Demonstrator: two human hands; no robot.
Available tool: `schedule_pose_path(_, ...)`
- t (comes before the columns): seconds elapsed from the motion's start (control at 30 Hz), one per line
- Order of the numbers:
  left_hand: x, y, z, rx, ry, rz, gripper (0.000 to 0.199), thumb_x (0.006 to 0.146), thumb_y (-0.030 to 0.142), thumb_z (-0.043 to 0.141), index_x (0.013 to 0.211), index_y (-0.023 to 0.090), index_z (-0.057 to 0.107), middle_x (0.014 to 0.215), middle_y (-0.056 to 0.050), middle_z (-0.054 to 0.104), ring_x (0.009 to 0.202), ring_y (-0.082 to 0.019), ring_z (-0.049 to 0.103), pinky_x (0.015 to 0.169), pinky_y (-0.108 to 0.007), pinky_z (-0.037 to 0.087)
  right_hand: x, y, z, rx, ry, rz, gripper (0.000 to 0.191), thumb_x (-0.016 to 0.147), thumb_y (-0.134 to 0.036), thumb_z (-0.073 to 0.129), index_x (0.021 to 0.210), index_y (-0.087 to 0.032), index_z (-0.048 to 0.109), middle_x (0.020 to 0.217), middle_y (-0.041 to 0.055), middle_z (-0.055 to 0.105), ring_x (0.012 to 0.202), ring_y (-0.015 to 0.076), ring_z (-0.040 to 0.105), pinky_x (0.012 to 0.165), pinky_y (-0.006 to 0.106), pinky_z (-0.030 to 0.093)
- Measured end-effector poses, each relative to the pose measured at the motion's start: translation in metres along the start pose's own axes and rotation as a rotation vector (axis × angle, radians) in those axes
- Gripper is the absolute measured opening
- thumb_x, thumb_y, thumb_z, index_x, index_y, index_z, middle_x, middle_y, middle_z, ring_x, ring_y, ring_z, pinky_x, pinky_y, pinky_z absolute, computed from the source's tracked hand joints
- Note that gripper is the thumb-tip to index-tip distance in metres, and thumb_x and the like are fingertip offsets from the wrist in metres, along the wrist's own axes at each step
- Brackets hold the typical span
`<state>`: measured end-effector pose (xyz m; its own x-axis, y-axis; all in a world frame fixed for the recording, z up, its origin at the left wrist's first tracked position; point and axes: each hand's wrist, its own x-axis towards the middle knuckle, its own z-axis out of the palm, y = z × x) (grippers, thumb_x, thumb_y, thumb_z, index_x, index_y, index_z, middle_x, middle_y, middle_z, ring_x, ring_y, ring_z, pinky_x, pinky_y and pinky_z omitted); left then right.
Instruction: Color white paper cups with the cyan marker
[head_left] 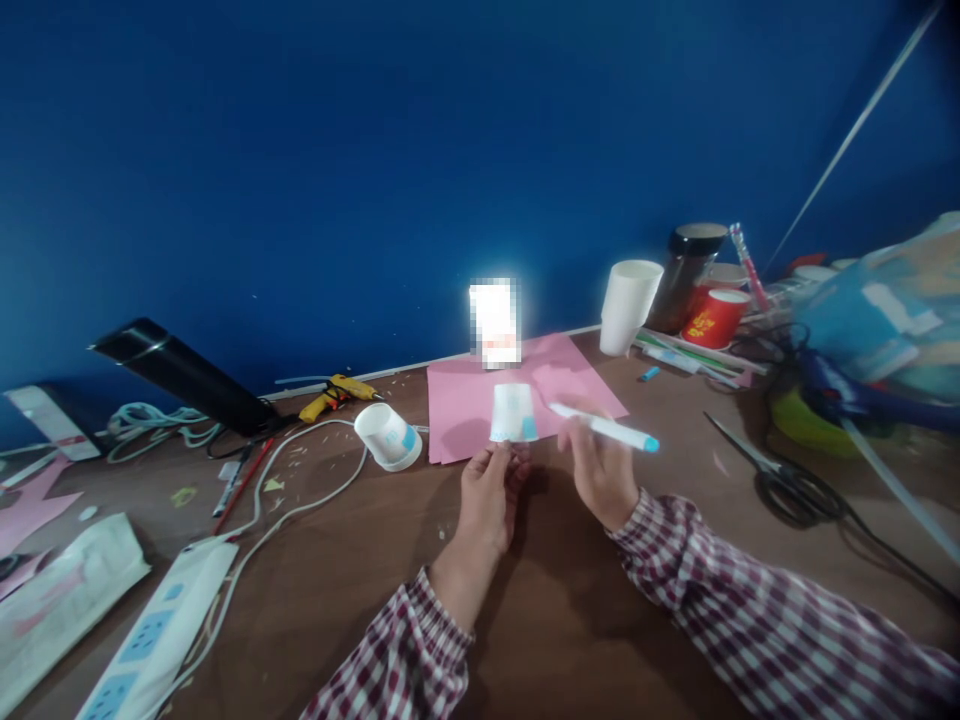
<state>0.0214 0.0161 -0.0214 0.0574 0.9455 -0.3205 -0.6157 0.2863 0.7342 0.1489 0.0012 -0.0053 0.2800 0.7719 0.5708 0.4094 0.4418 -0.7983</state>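
Note:
A small white paper cup (513, 412) with a blue patch stands out over the front part of the pink paper (457, 410). My left hand (487, 490) pinches its near edge between thumb and fingers. In my right hand (602, 465), to the right of the cup, is a white marker (600, 424) with a light blue end pointing right. The marker does not touch the cup. A second white cup (388, 437) with a blue patch rests left of the pink paper.
Scissors (795, 490) lie at right. Behind them are white cups (628, 305), a red cup (716, 318) and a dark jar (684, 275). A yellow glue gun (330, 397), black bottle (187, 375), cables and a power strip (157, 630) are at left. A bright pixelated object (496, 322) stands behind.

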Motion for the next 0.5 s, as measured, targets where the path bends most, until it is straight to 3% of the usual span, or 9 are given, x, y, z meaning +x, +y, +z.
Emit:
schedule_pose_path(0.23, -0.003, 0.0, 0.002, 0.015, -0.005, 0.0, 0.019, 0.068, 0.023, 0.074, 0.076, 0.011, 0.06, 0.07, -0.002, 0.064, 0.065, -0.009, 0.061, 0.062, -0.019, 0.05, -0.006, 0.002, 0.001, -0.127, -0.14, -0.076, 0.017, 0.092, -0.026, 0.045, 0.082, -0.017, 0.057, 0.063, 0.0014, 0.06, 0.054, 0.0132, 0.057, 0.056, 0.024, 0.046)
schedule_pose_path(0.5, -0.005, -0.002, 0.003, 0.057, -0.013, 0.009, 0.023, 0.069, 0.027, 0.074, 0.076, 0.011, 0.059, 0.072, -0.004, 0.066, 0.068, -0.01, 0.064, 0.064, -0.02, 0.05, -0.004, 0.008, 0.004, -0.164, -0.14, -0.059, 0.017, 0.093, -0.027, 0.045, 0.082, -0.019, 0.055, 0.068, 0.0032, 0.062, 0.057, 0.0147, 0.059, 0.056, 0.025, 0.046)
